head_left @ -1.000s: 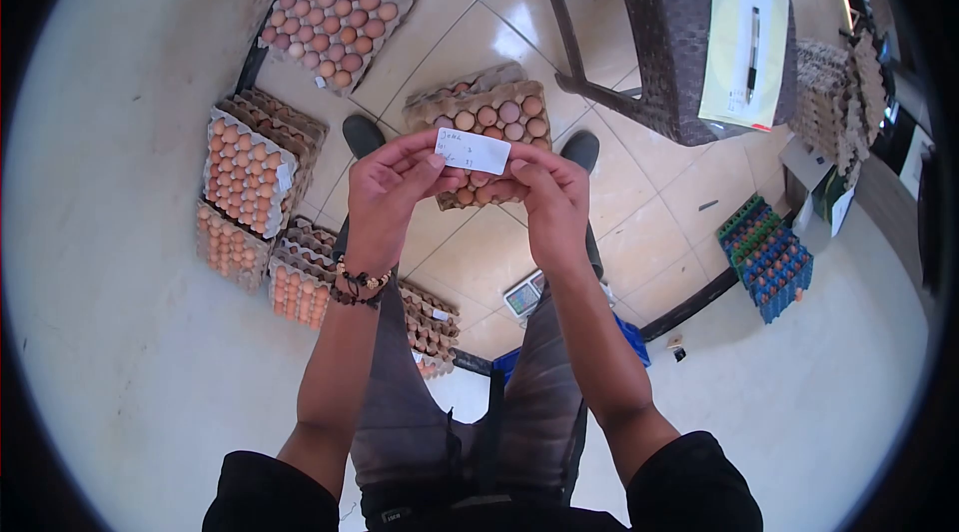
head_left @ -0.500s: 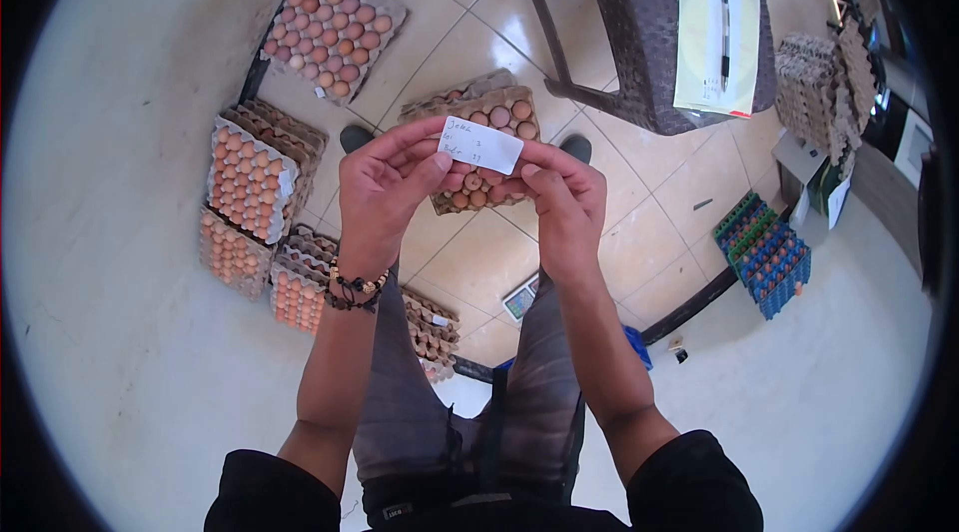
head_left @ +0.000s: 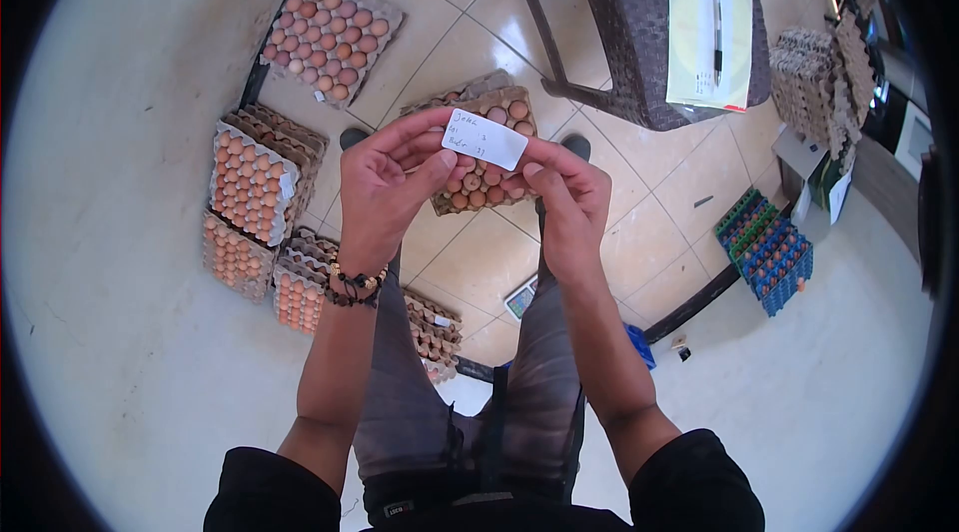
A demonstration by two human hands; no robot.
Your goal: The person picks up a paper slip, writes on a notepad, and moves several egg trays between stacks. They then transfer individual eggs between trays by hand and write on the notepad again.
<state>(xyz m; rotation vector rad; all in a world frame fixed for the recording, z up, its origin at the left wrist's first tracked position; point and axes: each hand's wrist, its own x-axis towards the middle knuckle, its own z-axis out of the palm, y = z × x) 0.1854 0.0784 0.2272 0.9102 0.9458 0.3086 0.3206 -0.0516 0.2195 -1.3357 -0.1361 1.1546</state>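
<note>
While the two hands are close together, the left hand pinches one end of one white paper slip and the right hand the other end, above one filled egg tray.

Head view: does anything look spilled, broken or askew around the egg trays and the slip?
Nothing spilled or broken shows. Only small skews: the paper slip, pinched between the left hand and right hand, is tilted, and the egg tray below it sits twisted against the lower tray underneath.
</note>
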